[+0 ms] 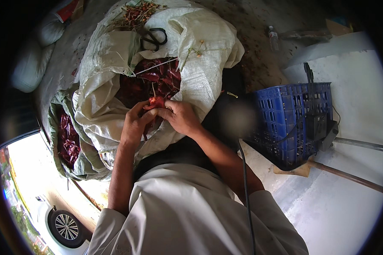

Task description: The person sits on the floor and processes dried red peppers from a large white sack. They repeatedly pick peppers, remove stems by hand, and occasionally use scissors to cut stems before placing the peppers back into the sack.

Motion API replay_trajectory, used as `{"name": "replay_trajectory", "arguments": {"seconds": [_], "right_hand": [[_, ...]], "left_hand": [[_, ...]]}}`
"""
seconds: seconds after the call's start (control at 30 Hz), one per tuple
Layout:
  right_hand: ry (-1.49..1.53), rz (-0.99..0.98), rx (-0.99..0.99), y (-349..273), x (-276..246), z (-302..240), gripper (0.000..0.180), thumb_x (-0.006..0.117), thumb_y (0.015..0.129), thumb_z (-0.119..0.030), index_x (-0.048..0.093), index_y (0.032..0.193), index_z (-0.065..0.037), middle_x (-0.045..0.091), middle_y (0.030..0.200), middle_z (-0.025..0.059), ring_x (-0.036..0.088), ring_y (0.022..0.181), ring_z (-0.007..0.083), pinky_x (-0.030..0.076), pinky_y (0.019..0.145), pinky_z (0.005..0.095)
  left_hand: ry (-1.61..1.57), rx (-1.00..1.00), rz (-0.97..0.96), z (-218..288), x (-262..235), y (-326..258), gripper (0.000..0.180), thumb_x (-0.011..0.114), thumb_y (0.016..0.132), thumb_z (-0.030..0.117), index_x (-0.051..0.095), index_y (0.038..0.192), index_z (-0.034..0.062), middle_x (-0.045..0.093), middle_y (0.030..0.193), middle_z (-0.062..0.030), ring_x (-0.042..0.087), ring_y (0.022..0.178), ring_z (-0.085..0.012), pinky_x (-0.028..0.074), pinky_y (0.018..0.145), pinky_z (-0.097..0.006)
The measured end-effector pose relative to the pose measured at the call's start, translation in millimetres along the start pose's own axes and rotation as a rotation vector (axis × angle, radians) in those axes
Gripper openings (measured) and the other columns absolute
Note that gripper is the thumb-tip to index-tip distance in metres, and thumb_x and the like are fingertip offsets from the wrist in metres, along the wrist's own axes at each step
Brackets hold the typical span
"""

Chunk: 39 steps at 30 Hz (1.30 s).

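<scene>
Over the mouth of a big white woven sack (204, 55), both hands meet at a bright red dried chili pepper (157, 102) whose thin stem points up. My left hand (137, 120) pinches it from the left, with a darker red chili hanging just beneath the fingers. From the other side my right hand (182, 117) closes on the same pepper, thumb against it. Dark red dried chilies (151, 78) fill the sack's opening behind the hands. Black-handled scissors (154, 39) lie on the sack's far folds, below a heap of cut stems (138, 13).
A green-grey sack of red chilies (68, 138) stands at the left. To the right is a blue plastic crate (281, 114) with black devices and a cable. A plastic bottle (273, 38) is on the floor at the back. A car wheel (67, 228) shows at lower left.
</scene>
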State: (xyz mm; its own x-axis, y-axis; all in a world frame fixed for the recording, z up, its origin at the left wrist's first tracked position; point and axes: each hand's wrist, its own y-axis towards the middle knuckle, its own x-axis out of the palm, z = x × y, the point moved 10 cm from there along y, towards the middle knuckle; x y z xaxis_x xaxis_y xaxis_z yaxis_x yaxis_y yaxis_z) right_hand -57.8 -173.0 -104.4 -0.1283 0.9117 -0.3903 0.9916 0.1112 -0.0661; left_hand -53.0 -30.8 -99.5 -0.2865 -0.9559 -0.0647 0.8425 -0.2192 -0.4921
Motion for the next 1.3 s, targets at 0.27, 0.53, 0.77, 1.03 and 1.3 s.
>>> {"name": "replay_trajectory", "arguments": {"seconds": [0.27, 0.53, 0.77, 1.03, 1.3], "right_hand": [[-0.226, 0.000, -0.215, -5.7, 16.6, -10.5, 0.020, 0.067, 0.088, -0.023, 0.062, 0.084, -0.005, 0.064, 0.073, 0.0196, 0.064, 0.068, 0.0389, 0.048, 0.059, 0.0474], [-0.133, -0.005, -0.202, -7.6, 5.3, -28.0, 0.020, 0.069, 0.088, -0.024, 0.062, 0.094, -0.006, 0.066, 0.075, 0.0183, 0.066, 0.071, 0.0386, 0.050, 0.060, 0.0456], [-0.095, 0.079, -0.195, -11.3, 7.3, -14.3, 0.037, 0.065, 0.095, -0.034, 0.067, 0.085, 0.002, 0.063, 0.065, 0.0195, 0.064, 0.058, 0.0363, 0.047, 0.052, 0.0430], [-0.451, -0.041, -0.446, -10.0, 11.9, -66.6, 0.032, 0.058, 0.097, -0.027, 0.061, 0.073, -0.006, 0.062, 0.063, 0.0175, 0.062, 0.058, 0.0385, 0.048, 0.052, 0.0480], [0.529, -0.090, 0.046, 23.5, 24.3, -67.5, 0.040, 0.056, 0.100, -0.032, 0.057, 0.071, -0.006, 0.052, 0.058, -0.0039, 0.045, 0.052, 0.0039, 0.036, 0.047, 0.0268]], "left_hand": [[-0.072, 0.023, 0.015, -13.5, -1.5, -3.7, 0.037, 0.073, 0.088, 0.019, 0.063, 0.120, 0.0045, 0.061, 0.083, 0.0024, 0.051, 0.065, -0.0046, 0.040, 0.055, -0.021], [0.123, 0.269, 0.128, -3.3, -21.2, -1.7, 0.024, 0.075, 0.084, 0.012, 0.066, 0.105, 0.0061, 0.064, 0.083, 0.0000, 0.056, 0.070, -0.0079, 0.046, 0.062, -0.025], [0.780, 0.856, 0.260, 57.1, 5.5, -41.5, 0.020, 0.075, 0.074, 0.019, 0.065, 0.088, 0.0098, 0.064, 0.079, -0.0056, 0.060, 0.074, -0.0293, 0.049, 0.072, -0.038], [0.805, 0.777, 0.180, 30.2, 1.6, -40.3, 0.018, 0.072, 0.075, 0.015, 0.064, 0.088, 0.0055, 0.063, 0.084, -0.0112, 0.061, 0.084, -0.0340, 0.052, 0.074, -0.043], [0.060, 0.500, 0.175, 43.8, -44.8, -37.0, 0.014, 0.073, 0.083, 0.002, 0.071, 0.096, 0.0016, 0.059, 0.084, -0.0025, 0.057, 0.072, -0.0102, 0.048, 0.058, -0.025]]}}
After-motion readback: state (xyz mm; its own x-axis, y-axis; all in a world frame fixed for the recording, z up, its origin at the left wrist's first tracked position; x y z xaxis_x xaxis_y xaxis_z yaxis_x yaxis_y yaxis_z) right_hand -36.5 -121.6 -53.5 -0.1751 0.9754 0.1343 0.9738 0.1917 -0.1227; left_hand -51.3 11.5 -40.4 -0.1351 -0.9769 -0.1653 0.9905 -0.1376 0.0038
